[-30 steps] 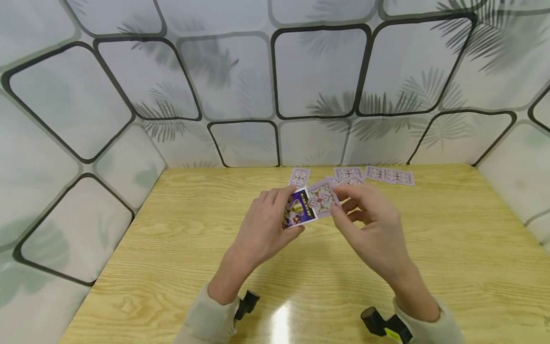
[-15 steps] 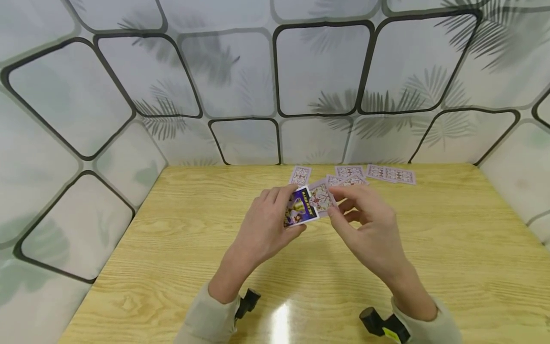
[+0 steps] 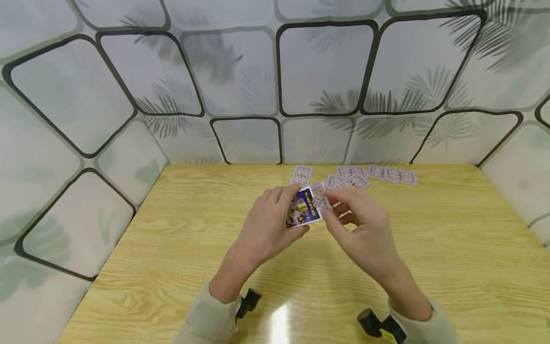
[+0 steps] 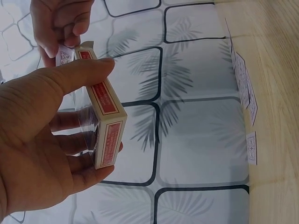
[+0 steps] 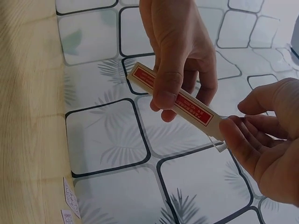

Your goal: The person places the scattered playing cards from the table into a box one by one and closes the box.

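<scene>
My left hand [image 3: 266, 224] grips a small card box [image 3: 304, 210], its purple picture side up in the head view. In the left wrist view, the thumb lies along a narrow side of the box [image 4: 110, 140], with red label panels; the fingers curl beneath. Playing cards [image 3: 320, 197] with patterned backs stick partly out of the box's right end. My right hand [image 3: 361, 224] pinches those cards between thumb and index finger. In the right wrist view, the right fingertips [image 5: 226, 126] are at the end of the box [image 5: 196, 112], covering most of the cards.
Loose playing cards lie face down along the table's back edge: a single card [image 3: 301, 175], an overlapping group [image 3: 351, 172] and a row at the right [image 3: 399, 175]. A patterned cloth wall [image 3: 245, 138] rises directly behind the wooden table [image 3: 193, 224].
The right hand has moved left towards the box, and less of the cards shows outside it. The left hand keeps its grip, almost still. The loose cards stay on the table.
</scene>
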A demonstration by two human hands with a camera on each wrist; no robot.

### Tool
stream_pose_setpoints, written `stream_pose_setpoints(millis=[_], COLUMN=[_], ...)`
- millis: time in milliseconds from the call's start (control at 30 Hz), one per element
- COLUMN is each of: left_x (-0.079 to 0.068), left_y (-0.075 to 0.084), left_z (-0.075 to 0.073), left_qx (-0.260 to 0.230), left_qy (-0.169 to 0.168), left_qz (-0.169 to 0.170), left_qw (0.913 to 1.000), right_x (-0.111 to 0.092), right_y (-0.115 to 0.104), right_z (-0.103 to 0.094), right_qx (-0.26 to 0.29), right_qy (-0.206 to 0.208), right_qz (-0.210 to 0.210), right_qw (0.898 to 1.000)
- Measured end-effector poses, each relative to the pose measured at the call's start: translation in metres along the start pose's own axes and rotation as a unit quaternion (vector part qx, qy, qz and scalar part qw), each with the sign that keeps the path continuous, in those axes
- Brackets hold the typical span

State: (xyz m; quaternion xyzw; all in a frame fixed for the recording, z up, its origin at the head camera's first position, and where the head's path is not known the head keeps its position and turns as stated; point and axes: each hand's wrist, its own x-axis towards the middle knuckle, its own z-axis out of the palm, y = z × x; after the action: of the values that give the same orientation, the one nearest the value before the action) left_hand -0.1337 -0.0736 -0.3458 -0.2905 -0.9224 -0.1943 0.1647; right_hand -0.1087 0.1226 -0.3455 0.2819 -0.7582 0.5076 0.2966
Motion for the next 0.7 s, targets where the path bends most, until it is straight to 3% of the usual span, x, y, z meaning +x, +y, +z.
stream_pose_setpoints(millis=[500,700], left_x=[-0.001,-0.001], left_y=[0.003,0.004], left_z=[-0.002,0.001], left_qx=[0.004,0.009], left_qy=[0.009,0.032], left_qz=[-0.002,-0.003], left_qw=[0.9999,0.9994], right_x=[-0.002,-0.006], right_y=[-0.003,-0.007], right_z=[0.003,0.011], right_qx=[-0.065,-0.134], right_qy=[-0.015,-0.023], right_qz=[-0.035,-0.075], right_qw=[0.997,0.988])
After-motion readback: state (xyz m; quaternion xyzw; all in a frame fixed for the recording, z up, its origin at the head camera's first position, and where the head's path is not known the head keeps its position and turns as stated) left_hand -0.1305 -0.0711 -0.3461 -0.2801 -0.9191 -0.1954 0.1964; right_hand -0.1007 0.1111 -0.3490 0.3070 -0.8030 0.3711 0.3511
